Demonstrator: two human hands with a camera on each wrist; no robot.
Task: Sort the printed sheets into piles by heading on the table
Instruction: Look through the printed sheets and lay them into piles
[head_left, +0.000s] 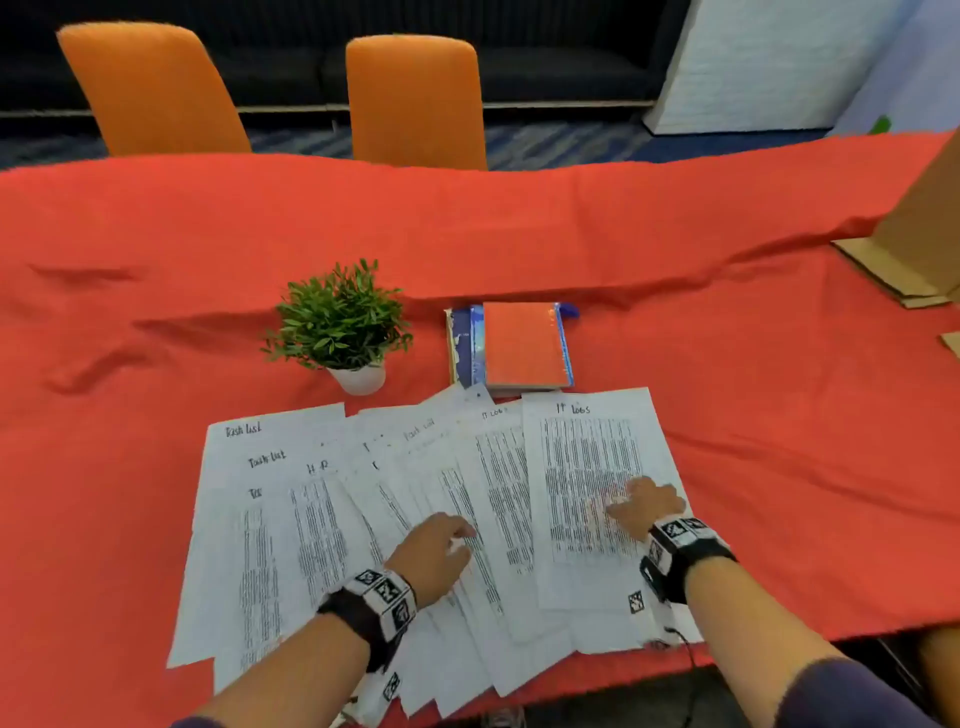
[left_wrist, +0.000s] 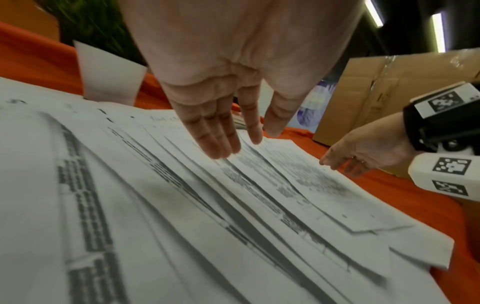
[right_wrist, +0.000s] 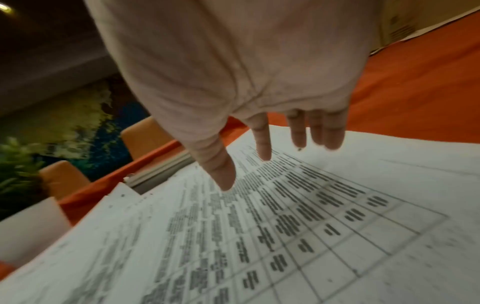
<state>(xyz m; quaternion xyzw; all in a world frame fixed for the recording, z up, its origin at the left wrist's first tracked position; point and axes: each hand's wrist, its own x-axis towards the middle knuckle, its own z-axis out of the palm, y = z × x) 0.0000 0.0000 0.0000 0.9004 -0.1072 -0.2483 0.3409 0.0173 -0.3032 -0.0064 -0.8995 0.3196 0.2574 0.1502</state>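
Note:
Several printed sheets lie fanned and overlapping on the red tablecloth near its front edge. Headings read "Task List" on the left ones and "IT Logs" on the rightmost sheet. My left hand lies flat with straight fingers on the middle sheets; its fingertips touch the paper. My right hand rests with spread straight fingers on the "IT Logs" sheet. In the right wrist view its fingers touch the printed table. Neither hand grips anything.
A small green plant in a white pot stands just behind the sheets at left. Behind them in the middle lies a stack of books with a red cover. Cardboard boxes sit at the far right. Two orange chairs stand beyond the table.

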